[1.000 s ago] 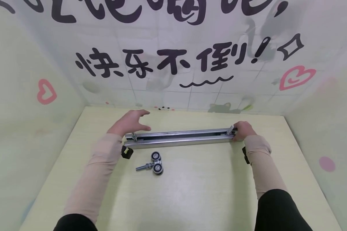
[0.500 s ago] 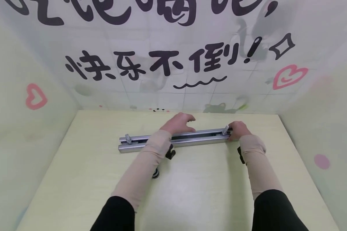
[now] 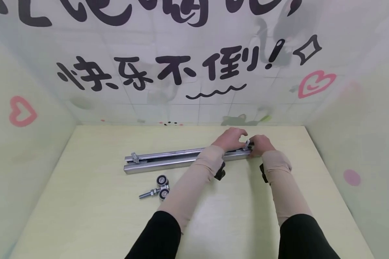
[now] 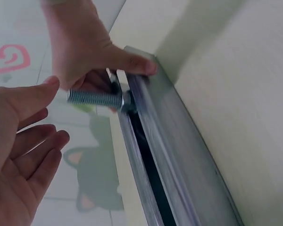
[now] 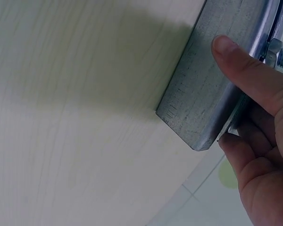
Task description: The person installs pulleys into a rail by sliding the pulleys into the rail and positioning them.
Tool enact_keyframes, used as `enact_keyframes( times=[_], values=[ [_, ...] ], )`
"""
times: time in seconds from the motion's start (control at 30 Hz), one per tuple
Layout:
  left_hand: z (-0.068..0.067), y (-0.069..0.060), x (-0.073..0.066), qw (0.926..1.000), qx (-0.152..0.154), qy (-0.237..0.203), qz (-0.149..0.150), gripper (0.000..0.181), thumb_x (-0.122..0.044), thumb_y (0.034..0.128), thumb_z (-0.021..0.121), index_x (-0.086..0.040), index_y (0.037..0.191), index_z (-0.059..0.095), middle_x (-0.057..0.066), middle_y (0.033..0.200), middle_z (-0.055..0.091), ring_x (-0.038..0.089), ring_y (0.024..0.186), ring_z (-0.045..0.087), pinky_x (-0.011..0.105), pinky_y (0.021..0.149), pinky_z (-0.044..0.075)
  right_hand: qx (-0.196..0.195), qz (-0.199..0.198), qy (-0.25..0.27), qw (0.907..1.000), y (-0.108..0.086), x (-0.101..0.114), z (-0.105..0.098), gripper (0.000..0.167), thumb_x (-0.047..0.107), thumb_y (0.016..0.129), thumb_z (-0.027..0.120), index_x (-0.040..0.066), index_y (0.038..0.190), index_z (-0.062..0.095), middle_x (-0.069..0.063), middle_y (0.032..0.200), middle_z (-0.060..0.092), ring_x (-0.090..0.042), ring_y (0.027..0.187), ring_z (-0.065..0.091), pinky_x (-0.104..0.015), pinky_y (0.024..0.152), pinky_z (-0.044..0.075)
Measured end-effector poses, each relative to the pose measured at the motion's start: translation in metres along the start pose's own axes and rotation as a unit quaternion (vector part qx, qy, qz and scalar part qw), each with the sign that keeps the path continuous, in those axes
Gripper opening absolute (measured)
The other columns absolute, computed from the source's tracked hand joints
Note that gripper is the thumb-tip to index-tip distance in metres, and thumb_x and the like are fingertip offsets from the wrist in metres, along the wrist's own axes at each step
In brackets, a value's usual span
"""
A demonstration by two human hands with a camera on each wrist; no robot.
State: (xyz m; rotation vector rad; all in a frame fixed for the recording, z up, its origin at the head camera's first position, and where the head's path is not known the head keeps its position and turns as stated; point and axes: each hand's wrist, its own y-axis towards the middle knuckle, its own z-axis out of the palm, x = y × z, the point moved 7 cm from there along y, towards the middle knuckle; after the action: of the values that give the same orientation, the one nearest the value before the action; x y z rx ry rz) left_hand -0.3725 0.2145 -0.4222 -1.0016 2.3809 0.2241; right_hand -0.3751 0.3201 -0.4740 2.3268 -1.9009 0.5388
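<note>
A long slotted metal rail [image 3: 162, 166] lies across the table, its slot facing up, with a threaded bolt standing out of it near each end. At its right end, my right hand [image 3: 262, 144] grips the rail, the thumb on the side wall [image 5: 226, 70] and the fingers by the end and the far edge. Close to the right bolt [image 4: 96, 98], my left hand [image 4: 23, 150] is held with thumb and fingers apart and nothing between them. The left bolt [image 3: 135, 157] has no hand near it.
A roller trolley [image 3: 162, 180] with a threaded stud and nuts lies on the table [image 3: 84, 208] in front of the rail, partly hidden by the left forearm. Printed walls [image 3: 181, 104] enclose the table's back and sides.
My left hand has travelled right along the rail, from the left bolt to the right one. The right hand keeps its grip on the rail's end. The head view has shifted slightly.
</note>
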Motion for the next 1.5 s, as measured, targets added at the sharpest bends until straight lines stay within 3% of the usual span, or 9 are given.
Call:
enact_keyframes(
  times=[0.17, 0.37, 0.53, 0.77, 1.17, 1.5],
  values=[
    [0.005, 0.009, -0.011, 0.9997, -0.015, 0.017, -0.006, 0.03, -0.021, 0.0869, 0.061, -0.009, 0.114, 0.062, 0.003, 0.112, 0.063, 0.014, 0.102, 0.057, 0.021, 0.085, 0.044, 0.0, -0.002, -0.003, 1.0, 0.001, 0.006, -0.001, 0.035, 0.005, 0.05, 0.081, 0.0, 0.082, 0.067, -0.011, 0.08, 0.066, -0.029, 0.077, 0.058, -0.043, 0.075, 0.046],
    [0.012, 0.011, -0.009, 0.997, -0.028, 0.043, -0.058, 0.019, -0.027, 0.0855, 0.062, -0.015, 0.1, 0.068, -0.003, 0.097, 0.066, 0.01, 0.083, 0.059, 0.022, 0.068, 0.047, -0.001, 0.003, -0.012, 0.9999, 0.002, 0.013, -0.003, 0.035, 0.005, 0.052, 0.079, -0.002, 0.082, 0.065, -0.015, 0.081, 0.065, -0.029, 0.074, 0.057, -0.041, 0.072, 0.048],
    [0.017, 0.011, -0.006, 0.9935, -0.039, 0.068, -0.083, 0.016, -0.029, 0.0849, 0.063, -0.018, 0.095, 0.07, -0.004, 0.092, 0.066, 0.011, 0.08, 0.06, 0.025, 0.062, 0.049, 0.001, 0.002, 0.006, 1.0, 0.001, 0.016, -0.001, 0.04, 0.002, 0.052, 0.08, -0.005, 0.088, 0.065, -0.018, 0.085, 0.065, -0.031, 0.077, 0.059, -0.041, 0.075, 0.048],
    [0.018, 0.01, -0.006, 0.9885, -0.055, 0.091, -0.108, 0.011, -0.015, 0.0876, 0.059, -0.016, 0.089, 0.069, -0.002, 0.088, 0.065, 0.011, 0.076, 0.058, 0.025, 0.058, 0.048, 0.007, 0.009, 0.012, 0.9999, 0.0, 0.016, -0.001, 0.042, 0.002, 0.052, 0.081, -0.006, 0.091, 0.066, -0.019, 0.088, 0.066, -0.033, 0.082, 0.06, -0.042, 0.079, 0.047],
    [0.016, 0.011, -0.009, 0.9844, -0.064, 0.112, -0.12, 0.014, -0.01, 0.088, 0.056, -0.016, 0.088, 0.069, 0.0, 0.087, 0.064, 0.013, 0.076, 0.059, 0.025, 0.057, 0.049, 0.001, 0.002, 0.008, 1.0, 0.002, 0.013, -0.002, 0.04, 0.002, 0.05, 0.081, -0.001, 0.088, 0.068, -0.016, 0.088, 0.067, -0.032, 0.084, 0.06, -0.042, 0.08, 0.047],
    [0.017, 0.01, -0.003, 0.9856, -0.047, 0.115, -0.114, 0.011, -0.008, 0.0829, 0.061, -0.016, 0.083, 0.068, -0.002, 0.085, 0.063, 0.012, 0.073, 0.057, 0.023, 0.055, 0.047, 0.011, 0.011, -0.002, 0.9999, 0.001, 0.001, 0.001, 0.052, 0.005, 0.052, 0.083, -0.001, 0.101, 0.067, -0.02, 0.102, 0.064, -0.036, 0.094, 0.057, -0.045, 0.085, 0.044]
  ],
)
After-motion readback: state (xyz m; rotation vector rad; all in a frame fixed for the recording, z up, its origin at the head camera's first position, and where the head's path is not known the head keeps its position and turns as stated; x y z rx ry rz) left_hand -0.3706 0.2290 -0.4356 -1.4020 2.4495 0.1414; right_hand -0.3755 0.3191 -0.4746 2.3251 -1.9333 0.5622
